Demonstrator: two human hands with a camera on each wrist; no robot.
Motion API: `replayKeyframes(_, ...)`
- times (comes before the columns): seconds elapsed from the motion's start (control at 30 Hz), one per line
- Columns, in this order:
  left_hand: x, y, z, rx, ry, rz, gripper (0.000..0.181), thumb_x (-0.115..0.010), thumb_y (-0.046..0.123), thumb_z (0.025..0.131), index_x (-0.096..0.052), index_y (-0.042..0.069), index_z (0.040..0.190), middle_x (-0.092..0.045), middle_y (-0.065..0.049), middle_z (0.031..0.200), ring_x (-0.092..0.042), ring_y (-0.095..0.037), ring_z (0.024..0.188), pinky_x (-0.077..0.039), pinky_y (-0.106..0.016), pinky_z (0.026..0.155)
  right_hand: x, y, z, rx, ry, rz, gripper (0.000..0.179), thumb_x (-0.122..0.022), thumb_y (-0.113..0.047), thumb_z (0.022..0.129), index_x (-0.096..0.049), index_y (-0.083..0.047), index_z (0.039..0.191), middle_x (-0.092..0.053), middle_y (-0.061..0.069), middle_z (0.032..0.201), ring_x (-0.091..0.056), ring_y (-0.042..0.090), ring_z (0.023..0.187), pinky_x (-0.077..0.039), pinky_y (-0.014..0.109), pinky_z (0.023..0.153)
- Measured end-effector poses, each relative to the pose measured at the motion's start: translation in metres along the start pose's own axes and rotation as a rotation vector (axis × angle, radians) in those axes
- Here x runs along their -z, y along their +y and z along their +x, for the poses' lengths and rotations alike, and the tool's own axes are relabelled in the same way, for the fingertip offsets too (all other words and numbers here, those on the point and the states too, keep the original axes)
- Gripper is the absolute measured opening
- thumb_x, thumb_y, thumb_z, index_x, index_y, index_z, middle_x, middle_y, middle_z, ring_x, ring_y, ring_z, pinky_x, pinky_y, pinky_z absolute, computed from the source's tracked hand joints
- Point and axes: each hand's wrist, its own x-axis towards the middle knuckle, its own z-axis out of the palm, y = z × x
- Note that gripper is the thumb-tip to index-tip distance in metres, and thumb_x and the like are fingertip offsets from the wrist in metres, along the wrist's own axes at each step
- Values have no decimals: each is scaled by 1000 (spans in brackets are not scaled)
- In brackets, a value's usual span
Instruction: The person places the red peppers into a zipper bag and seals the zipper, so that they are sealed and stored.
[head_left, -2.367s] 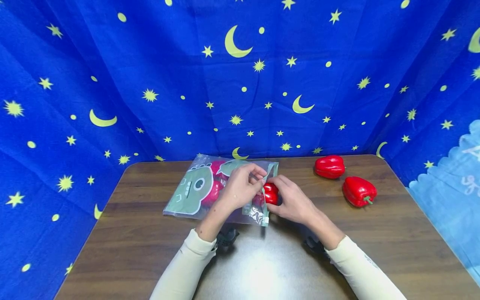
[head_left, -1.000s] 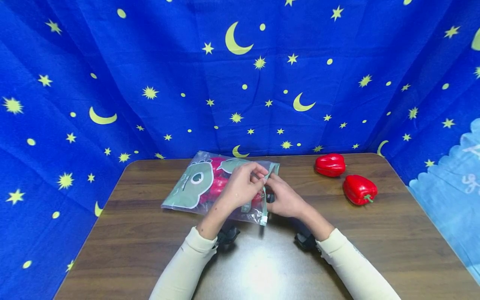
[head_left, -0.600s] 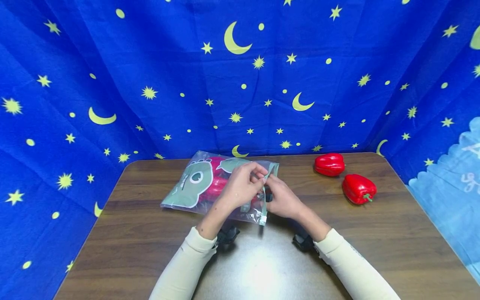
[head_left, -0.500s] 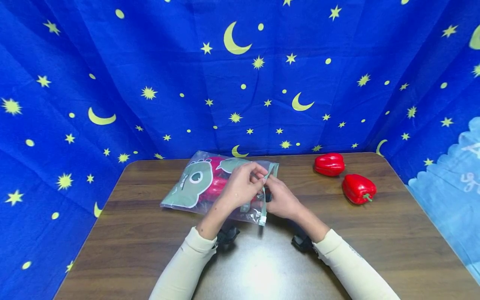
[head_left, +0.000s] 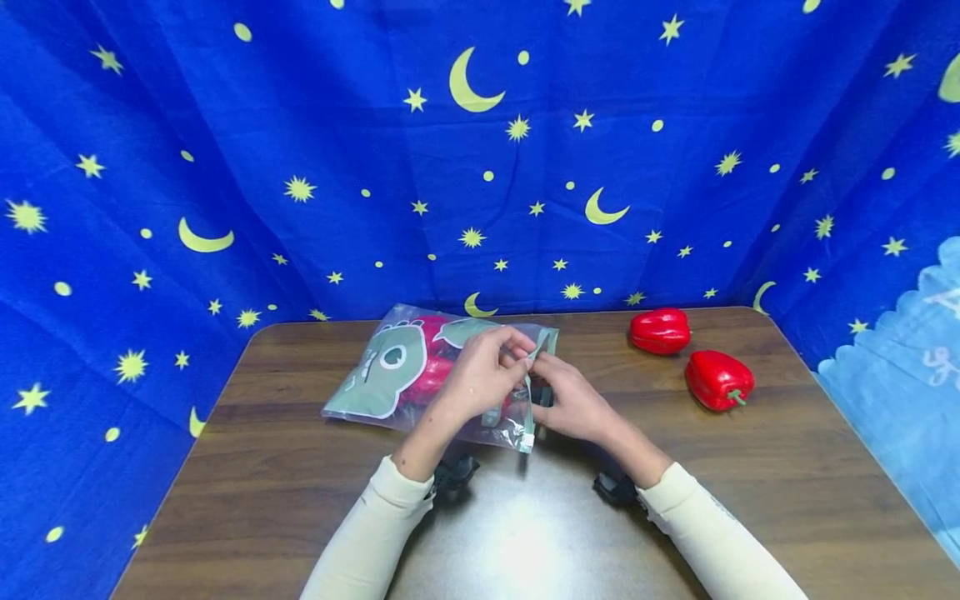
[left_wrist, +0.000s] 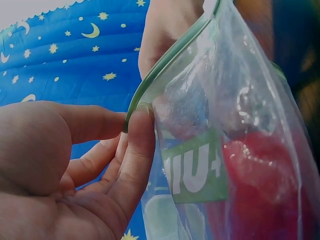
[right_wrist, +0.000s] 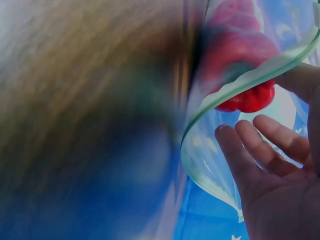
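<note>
A clear zip bag (head_left: 367,375) with a green cartoon print lies on the wooden table, its mouth to the right. My left hand (head_left: 480,379) pinches the green rim (left_wrist: 165,57) of that mouth between thumb and fingers. Inside the bag, red bell peppers (head_left: 433,373) show through the plastic. My right hand (head_left: 573,400) is at the mouth; in the right wrist view its fingers (right_wrist: 232,147) are extended, just apart from a red bell pepper (right_wrist: 257,97) inside. Two loose red bell peppers, one farther back (head_left: 660,331) and one nearer (head_left: 718,380), lie to the right.
A white slider (head_left: 527,442) sits at the near end of the bag's rim. Black wrist mounts (head_left: 615,488) hang under both forearms, close to the table (head_left: 262,500). A blue star-and-moon curtain (head_left: 390,167) stands behind the table's back edge.
A red bell pepper that my right hand held at the bag's mouth has gone inside. The right hand has let go and drawn slightly back to the right. My left hand keeps its pinch.
</note>
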Motion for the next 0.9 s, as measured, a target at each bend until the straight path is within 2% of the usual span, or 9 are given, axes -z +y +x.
replayKeyframes(0.1,0,0,0,2,0,2,16,-70,-2,96,-72,3,112,-71,-8,97,-70,-13,72,-60,-28,62,2,0,-2,19,12,15,41,-83,-9,87,-69,-4,125,-67,6,119,-68,23,112,-61,40,98)
replayKeyframes(0.2,0,0,0,1,4,2,16,-70,-2,96,-72,2,111,-71,-9,97,-70,-12,71,-60,-28,61,4,-1,-5,37,40,-22,36,-81,-5,87,-70,-5,121,-67,7,119,-69,24,109,-62,41,95)
replayKeyframes(0.33,0,-1,0,-2,13,-2,15,-69,-3,96,-72,1,111,-71,-10,97,-71,-13,71,-61,-28,61,8,-2,-11,47,83,-84,30,-82,-7,87,-70,-9,115,-69,6,116,-69,26,103,-61,44,89)
replayKeyframes(0.5,0,-2,0,-6,20,-18,14,-69,-4,96,-71,0,110,-71,-12,97,-72,-14,70,-61,-28,60,16,-3,-18,52,121,-87,27,-82,-6,89,-72,-6,114,-68,5,115,-70,30,101,-61,48,87)
replayKeyframes(0.9,-2,-5,1,31,85,-83,16,-70,-6,95,-71,-1,110,-70,-14,96,-72,-15,68,-62,-29,60,33,0,-34,42,176,-192,26,-80,-9,91,-71,-8,115,-67,3,116,-69,25,105,-60,44,90)
